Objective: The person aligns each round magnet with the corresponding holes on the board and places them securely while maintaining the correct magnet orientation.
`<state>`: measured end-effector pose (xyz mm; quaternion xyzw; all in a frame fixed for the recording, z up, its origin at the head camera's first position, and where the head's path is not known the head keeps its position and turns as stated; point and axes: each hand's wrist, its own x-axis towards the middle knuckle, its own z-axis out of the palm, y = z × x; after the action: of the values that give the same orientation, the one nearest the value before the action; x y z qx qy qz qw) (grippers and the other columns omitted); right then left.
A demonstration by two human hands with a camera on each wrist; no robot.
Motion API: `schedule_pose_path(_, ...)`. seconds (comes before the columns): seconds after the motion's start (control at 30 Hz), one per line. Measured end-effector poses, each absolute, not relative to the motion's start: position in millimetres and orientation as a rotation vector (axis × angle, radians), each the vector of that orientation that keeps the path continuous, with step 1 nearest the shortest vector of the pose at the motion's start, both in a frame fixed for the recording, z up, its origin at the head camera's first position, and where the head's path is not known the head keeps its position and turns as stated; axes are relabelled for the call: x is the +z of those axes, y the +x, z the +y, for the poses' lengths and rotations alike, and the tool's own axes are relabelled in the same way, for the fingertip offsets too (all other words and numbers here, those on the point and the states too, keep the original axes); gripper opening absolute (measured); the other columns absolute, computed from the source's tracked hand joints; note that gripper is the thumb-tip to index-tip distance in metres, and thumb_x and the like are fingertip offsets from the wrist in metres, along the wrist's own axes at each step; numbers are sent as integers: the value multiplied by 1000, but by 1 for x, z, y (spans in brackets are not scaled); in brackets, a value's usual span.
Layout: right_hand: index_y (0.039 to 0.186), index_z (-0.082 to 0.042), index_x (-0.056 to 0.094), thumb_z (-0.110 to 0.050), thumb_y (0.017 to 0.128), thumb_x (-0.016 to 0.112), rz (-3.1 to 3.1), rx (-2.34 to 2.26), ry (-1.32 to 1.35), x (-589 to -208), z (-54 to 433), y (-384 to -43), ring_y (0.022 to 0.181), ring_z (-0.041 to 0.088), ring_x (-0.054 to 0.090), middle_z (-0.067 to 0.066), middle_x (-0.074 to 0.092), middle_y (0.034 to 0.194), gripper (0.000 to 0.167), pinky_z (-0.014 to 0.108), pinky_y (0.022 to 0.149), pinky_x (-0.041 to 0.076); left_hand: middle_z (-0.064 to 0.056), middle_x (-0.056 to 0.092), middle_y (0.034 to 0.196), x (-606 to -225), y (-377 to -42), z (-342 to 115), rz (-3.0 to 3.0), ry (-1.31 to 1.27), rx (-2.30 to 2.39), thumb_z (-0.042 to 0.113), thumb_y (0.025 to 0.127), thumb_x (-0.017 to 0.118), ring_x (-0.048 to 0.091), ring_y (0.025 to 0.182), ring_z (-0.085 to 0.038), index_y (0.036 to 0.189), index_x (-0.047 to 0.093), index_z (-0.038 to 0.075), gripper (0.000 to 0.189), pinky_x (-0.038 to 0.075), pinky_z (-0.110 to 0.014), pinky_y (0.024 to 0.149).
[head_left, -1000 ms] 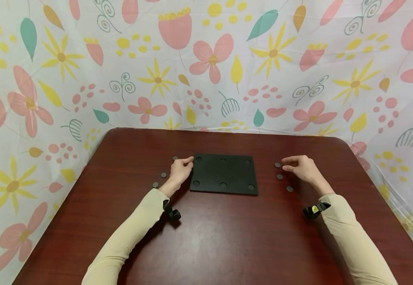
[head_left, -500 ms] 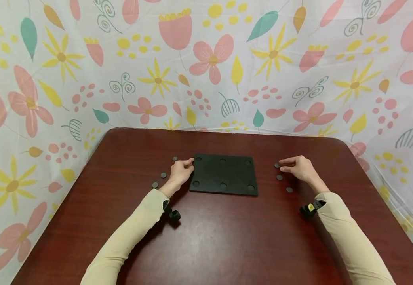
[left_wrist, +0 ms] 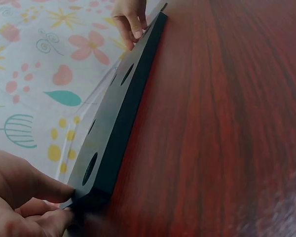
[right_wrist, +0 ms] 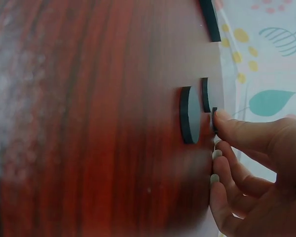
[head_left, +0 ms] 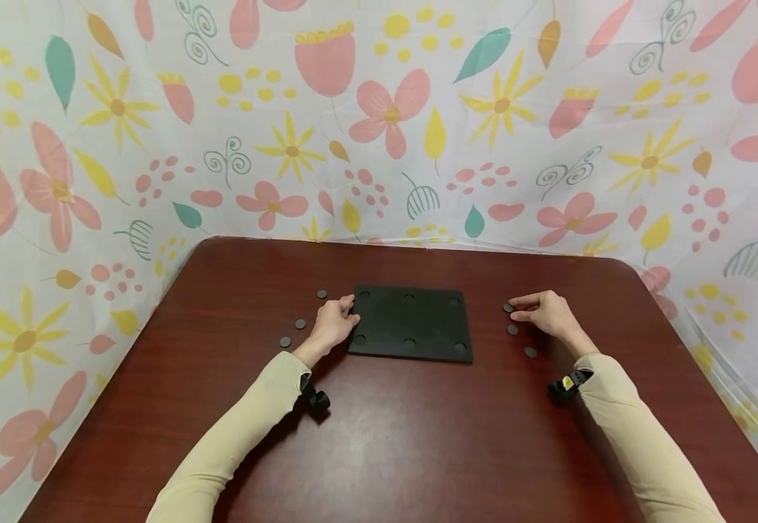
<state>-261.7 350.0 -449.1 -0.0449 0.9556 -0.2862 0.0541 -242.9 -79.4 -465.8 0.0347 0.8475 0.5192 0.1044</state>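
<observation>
A flat black rectangular board (head_left: 411,323) with several round recesses along its edges lies on the table. My left hand (head_left: 331,325) holds the board at its left edge; in the left wrist view the thumb and fingers (left_wrist: 54,190) meet at its near corner. On the right, my right hand (head_left: 546,314) pinches a small dark grey disc (head_left: 508,308) between thumb and index finger. The right wrist view shows the thumb tip against that disc (right_wrist: 214,120), its far side hidden. Two more discs, one nearer (head_left: 512,330) and one nearest me (head_left: 531,352), lie beside this hand.
Left of the board lie three similar discs: a far one (head_left: 322,294), a middle one (head_left: 300,324) and a near one (head_left: 285,342). The reddish-brown table (head_left: 392,450) ends at a flower-patterned cloth (head_left: 385,181) behind and at both sides.
My right hand has moved slightly left to the farthest right-hand disc, its fingers now around it. The left hand stays at the board, its thumb shifted a little nearer me.
</observation>
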Motion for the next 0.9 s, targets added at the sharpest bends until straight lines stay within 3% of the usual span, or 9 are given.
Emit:
schedule_pose_path(0.23,119,-3,69,-22,88,72,2928,-872,-155,-451,350,-262,80,22,65,20,71,105,37,30,69,50,-13,32,156,-466,-243,-78,2509,99,1532,7,98,55,37,141,-29,146,40,3,51,42,-42,108)
schedule_pose_path(0.9,108,-5,73,-22,87,73,2974,-847,-190,-453,350,-267,74,17,61,14,72,94,27,28,66,46,-14,35,155,-465,-245,-77,2442,-23,1604,6,96,58,38,141,-27,146,42,5,52,44,-41,107)
